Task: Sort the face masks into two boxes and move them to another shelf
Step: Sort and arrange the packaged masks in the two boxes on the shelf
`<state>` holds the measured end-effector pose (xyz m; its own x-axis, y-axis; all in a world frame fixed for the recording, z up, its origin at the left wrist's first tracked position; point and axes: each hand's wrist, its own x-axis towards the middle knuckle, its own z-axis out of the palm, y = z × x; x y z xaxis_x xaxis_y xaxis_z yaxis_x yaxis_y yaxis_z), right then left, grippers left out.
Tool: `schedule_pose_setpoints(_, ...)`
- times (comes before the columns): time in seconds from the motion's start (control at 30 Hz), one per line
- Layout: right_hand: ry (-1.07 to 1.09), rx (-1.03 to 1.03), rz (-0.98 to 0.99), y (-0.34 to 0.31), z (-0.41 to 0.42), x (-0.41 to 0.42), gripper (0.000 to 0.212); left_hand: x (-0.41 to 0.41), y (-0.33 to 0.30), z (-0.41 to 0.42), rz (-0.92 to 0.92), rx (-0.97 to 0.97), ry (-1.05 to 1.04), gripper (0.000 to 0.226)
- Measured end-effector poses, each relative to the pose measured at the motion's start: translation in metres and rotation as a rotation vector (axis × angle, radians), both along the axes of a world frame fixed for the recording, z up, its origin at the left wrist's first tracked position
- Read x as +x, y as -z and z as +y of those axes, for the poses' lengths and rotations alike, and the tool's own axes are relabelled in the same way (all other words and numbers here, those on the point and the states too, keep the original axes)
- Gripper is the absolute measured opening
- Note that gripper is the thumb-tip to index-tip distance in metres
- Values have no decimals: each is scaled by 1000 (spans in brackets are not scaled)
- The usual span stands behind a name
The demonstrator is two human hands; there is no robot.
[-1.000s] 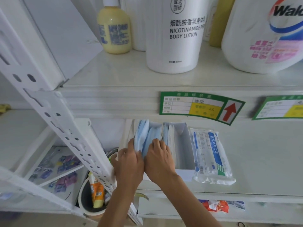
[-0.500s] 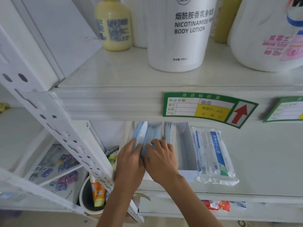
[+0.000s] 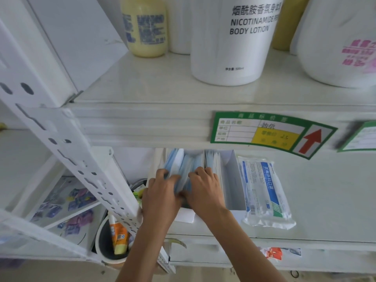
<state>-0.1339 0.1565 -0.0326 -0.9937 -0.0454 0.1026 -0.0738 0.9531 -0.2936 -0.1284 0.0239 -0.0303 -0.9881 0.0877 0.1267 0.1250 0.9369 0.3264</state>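
Blue face masks, stacked on edge in the left white box, lower shelf. Left hand: fingers curled over the stack's left side, gripping it. Right hand: fingers bent onto the stack's right side, pinching it. Right white box: touching the first, holds thin white-edged packs. Sealed mask packet: flat, just beside that box. Body lotion bottle: upper shelf, above a green price tag.

White metal shelving is seen throughout, evenly lit. A perforated upright is set left of the hands. Above them, a green price label is fixed to the shelf edge.
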Motion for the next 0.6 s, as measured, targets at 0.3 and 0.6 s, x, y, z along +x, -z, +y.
schedule_pose_setpoints(0.3,-34,29,52,5,3,-1,39,0,5,1,22,43,-36,44)
schedule_pose_setpoints(0.6,-65,93,30,3,2,1,28,1,6,5,-7,71,-67,24)
